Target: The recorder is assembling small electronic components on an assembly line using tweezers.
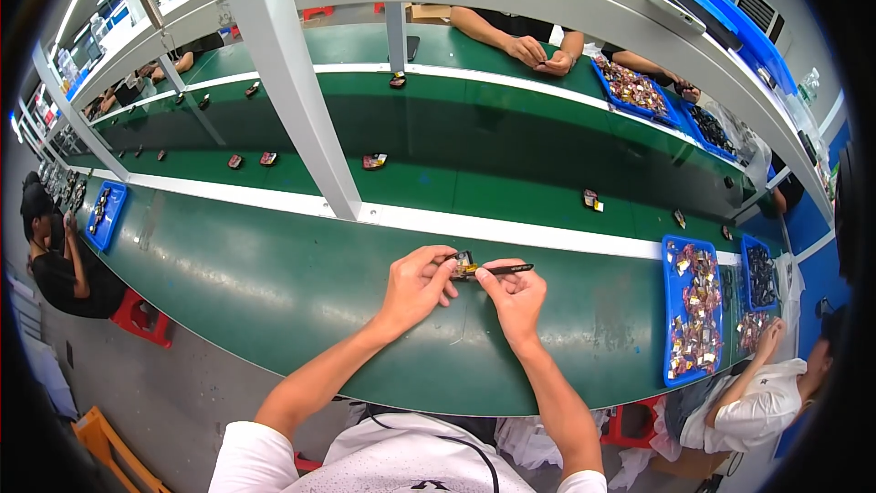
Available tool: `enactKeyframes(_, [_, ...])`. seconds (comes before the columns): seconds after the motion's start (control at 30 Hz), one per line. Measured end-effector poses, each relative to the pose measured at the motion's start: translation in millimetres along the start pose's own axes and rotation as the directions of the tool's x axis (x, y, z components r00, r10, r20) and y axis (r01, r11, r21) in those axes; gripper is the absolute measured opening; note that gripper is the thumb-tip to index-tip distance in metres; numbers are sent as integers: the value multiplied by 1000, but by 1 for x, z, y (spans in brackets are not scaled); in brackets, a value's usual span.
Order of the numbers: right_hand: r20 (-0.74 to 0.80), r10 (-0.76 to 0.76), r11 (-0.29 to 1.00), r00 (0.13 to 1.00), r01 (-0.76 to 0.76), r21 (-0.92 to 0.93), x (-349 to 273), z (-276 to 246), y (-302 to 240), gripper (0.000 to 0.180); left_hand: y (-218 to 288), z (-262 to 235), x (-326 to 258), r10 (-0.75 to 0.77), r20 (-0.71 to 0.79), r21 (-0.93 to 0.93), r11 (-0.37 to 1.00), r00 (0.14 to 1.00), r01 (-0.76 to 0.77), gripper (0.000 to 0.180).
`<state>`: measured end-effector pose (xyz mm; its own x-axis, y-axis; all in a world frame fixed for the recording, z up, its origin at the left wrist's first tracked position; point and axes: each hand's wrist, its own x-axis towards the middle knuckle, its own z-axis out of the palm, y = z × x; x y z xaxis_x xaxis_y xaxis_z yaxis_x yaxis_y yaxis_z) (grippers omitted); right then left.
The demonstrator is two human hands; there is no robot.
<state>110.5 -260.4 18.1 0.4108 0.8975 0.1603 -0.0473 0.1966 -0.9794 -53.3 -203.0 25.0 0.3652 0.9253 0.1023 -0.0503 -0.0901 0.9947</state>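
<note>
Over the green bench top (301, 301), my two hands meet in front of me. My left hand (417, 288) pinches a small black electronic part (464, 258) with some yellow on it; its exact kind is too small to tell. Black tweezers (513, 268) lie between the thumb and fingers of my right hand (517, 301). Their handle end points right, and their tip end is at the part, where my fingers partly hide it.
Beyond a white rail, a green conveyor belt (474, 187) carries several small parts (374, 162). A white post (290, 82) rises ahead. To the right is a blue tray (671, 347) of small parts; another blue tray (109, 236) sits far left. Co-workers sit left, right and across.
</note>
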Motion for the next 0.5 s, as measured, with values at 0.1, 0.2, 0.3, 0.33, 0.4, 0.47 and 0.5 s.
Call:
enactKeyframes(0.1, [14,31,997,999,-32,65,0,0,-3,11,1,1,-1,25,-2,9,1000,1000,-25,22])
enactKeyframes(0.2, [52,53,998,997,-54,33,1,-4,-1,13,3,3,-2,35,-14,7,999,999,-35,22])
enactKeyframes(0.3, [55,58,998,997,-60,35,1,-4,-2,13,3,4,-3,50,-21,51,998,999,-49,20])
enactKeyframes(0.33, [49,72,996,996,-75,58,1,-3,-4,13,3,5,-4,97,-32,91,991,995,-94,20])
enactKeyframes(0.4, [43,87,993,995,-90,82,1,-3,-5,13,2,7,-5,145,-40,131,982,989,-138,19])
enactKeyframes(0.47, [43,141,985,989,-145,98,2,-3,-6,13,1,8,-6,205,-63,160,968,977,-193,18])
enactKeyframes(0.5, [42,141,985,989,-145,98,2,-3,-6,13,0,9,-7,205,-62,159,968,977,-193,18])
